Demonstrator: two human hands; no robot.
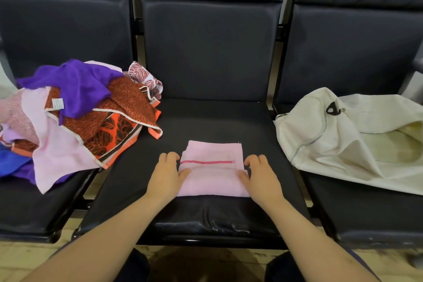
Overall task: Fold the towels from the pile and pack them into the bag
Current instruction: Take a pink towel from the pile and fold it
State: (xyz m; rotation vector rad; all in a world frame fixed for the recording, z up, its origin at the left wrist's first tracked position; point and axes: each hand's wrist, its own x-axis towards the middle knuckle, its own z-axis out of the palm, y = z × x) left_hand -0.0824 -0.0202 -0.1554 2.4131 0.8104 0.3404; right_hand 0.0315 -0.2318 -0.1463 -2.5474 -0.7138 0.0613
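Observation:
A folded pink towel [212,178] with a dark pink stitched stripe lies on the middle black seat [206,121]. My left hand [167,176] grips its left edge, thumb on top and fingers curled at the side. At the right edge my right hand [261,176] holds the towel the same way. A pile of towels [75,117], purple, orange-patterned and pink, covers the left seat. The cream bag [348,142] lies on the right seat with its zipped mouth gaping open toward the right.
Three black padded seats stand in a row with gaps and metal frame between them. The front edge of the middle seat [206,224] is close to my knees. Beige floor shows below.

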